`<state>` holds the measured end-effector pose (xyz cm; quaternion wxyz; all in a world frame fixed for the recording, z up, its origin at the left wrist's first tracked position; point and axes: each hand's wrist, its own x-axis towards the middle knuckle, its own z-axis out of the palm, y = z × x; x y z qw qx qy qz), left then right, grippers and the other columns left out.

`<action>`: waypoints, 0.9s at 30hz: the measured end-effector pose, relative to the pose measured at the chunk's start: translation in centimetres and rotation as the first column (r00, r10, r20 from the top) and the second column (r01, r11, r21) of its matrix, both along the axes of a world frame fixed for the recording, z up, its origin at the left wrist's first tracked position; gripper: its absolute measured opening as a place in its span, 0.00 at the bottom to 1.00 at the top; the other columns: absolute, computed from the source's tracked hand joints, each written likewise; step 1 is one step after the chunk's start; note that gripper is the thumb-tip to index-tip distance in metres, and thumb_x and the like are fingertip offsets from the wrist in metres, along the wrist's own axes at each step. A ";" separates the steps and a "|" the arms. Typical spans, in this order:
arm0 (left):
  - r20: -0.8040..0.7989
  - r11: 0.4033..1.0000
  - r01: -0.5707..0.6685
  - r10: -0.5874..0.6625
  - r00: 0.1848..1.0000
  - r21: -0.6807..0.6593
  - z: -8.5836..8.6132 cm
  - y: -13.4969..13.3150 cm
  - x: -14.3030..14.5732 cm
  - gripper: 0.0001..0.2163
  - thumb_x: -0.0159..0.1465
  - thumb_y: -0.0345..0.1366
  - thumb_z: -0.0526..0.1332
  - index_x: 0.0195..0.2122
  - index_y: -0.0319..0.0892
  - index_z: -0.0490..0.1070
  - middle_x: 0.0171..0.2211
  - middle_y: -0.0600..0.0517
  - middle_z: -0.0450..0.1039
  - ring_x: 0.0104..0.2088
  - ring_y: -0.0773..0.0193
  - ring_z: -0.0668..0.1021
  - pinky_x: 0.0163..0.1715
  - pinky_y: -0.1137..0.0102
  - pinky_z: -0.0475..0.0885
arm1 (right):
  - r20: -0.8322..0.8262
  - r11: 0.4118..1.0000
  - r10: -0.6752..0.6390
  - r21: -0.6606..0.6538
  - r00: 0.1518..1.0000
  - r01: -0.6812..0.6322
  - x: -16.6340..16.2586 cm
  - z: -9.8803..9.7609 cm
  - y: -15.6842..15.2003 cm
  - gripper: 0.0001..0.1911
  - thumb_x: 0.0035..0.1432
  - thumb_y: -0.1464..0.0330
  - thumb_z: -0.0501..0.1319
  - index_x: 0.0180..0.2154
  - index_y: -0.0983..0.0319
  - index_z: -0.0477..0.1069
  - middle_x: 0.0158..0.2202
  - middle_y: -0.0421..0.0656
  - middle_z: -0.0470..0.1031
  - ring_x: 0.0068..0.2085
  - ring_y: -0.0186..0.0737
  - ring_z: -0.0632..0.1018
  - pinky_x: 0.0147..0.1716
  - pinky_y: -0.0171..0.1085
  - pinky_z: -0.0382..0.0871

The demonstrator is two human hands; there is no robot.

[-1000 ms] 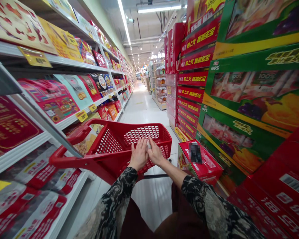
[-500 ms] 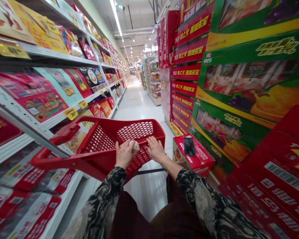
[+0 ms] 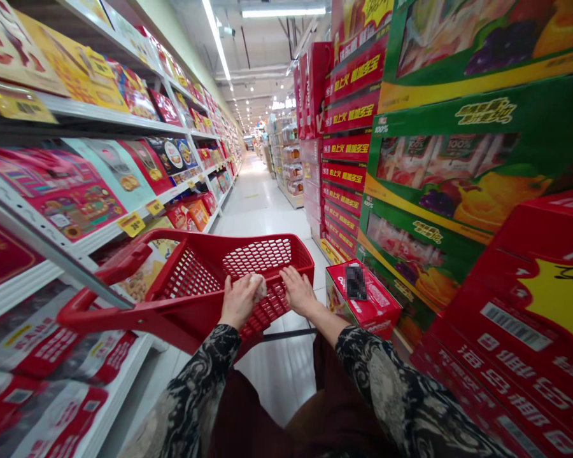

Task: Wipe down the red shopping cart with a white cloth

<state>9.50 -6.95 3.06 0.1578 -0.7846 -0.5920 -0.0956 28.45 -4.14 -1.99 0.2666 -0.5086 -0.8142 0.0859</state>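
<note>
A red plastic shopping cart [image 3: 181, 321] stands sideways in front of me, its looped handle [image 3: 83, 315] toward the left shelf. My left hand [image 3: 239, 300] is closed over the near rim, with a crumpled white wad like tissue [image 3: 259, 287] at its thumb and index finger. Close to the cart's right end, my right hand [image 3: 298, 290] hooks its fingers over the same rim, the fingertips partly hidden inside. Right of that hand, a red carton [image 3: 377, 305] sits low by the stacks, with a blurred dark patch on its top.
Shelves [image 3: 57, 254] of boxed and bagged foods line the left side, close to the cart handle. Tall stacks of green gift boxes [image 3: 410, 159] and red cartons [image 3: 530, 343] rise on the right. Between them a white-tiled aisle [image 3: 253, 203] runs ahead.
My view has shifted slightly, and the stacks on the right appear further left in it. Both hands remain on the cart's rim; the cart looks almost unchanged relative to me.
</note>
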 end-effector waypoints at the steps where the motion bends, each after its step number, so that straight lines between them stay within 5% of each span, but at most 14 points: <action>1: -0.007 1.000 -0.012 0.012 1.000 0.003 0.4 -0.4 -1.2 0.20 0.61 0.30 0.48 0.53 0.49 0.65 0.55 0.45 0.66 0.52 0.56 0.70 0.59 0.48 0.47 | 0.001 1.000 -0.005 -0.002 1.000 0.005 0.2 0.1 0.0 0.33 0.53 0.77 0.50 0.61 0.62 0.52 0.64 0.47 0.52 0.65 0.44 0.50 0.57 0.58 0.50; 6: -0.050 0.999 -0.048 0.049 0.998 0.013 2.0 -2.2 -5.1 0.19 0.61 0.30 0.48 0.51 0.50 0.66 0.52 0.47 0.69 0.48 0.57 0.73 0.59 0.47 0.45 | -0.042 0.999 -0.045 -0.024 0.998 0.044 0.6 0.2 -0.4 0.33 0.52 0.77 0.50 0.61 0.62 0.53 0.64 0.48 0.52 0.65 0.45 0.50 0.57 0.58 0.51; 13: -0.020 1.000 -0.019 0.019 1.000 -0.009 0.6 -1.5 -0.4 0.19 0.62 0.31 0.47 0.52 0.47 0.65 0.55 0.44 0.66 0.50 0.54 0.71 0.56 0.49 0.54 | -0.049 0.997 -0.083 -0.013 0.995 0.083 0.9 -0.3 -0.9 0.34 0.50 0.77 0.51 0.61 0.63 0.53 0.64 0.48 0.51 0.65 0.45 0.49 0.58 0.58 0.49; 16: -0.025 1.000 0.008 -0.008 1.000 -0.018 0.5 -1.6 -0.5 0.20 0.61 0.29 0.47 0.53 0.49 0.64 0.56 0.45 0.65 0.51 0.55 0.71 0.58 0.49 0.51 | -0.020 0.997 -0.076 -0.014 0.997 0.076 1.6 0.0 -0.9 0.34 0.51 0.78 0.51 0.61 0.61 0.52 0.64 0.47 0.51 0.65 0.44 0.50 0.58 0.57 0.50; 27: -0.219 0.995 0.102 -0.101 0.971 -0.004 6.3 -7.8 -12.2 0.19 0.63 0.29 0.50 0.52 0.54 0.65 0.55 0.51 0.66 0.54 0.62 0.69 0.62 0.54 0.43 | 0.108 0.990 -0.138 0.057 0.985 0.132 2.7 -0.6 0.2 0.32 0.52 0.78 0.48 0.59 0.60 0.57 0.63 0.46 0.55 0.64 0.45 0.55 0.56 0.54 0.56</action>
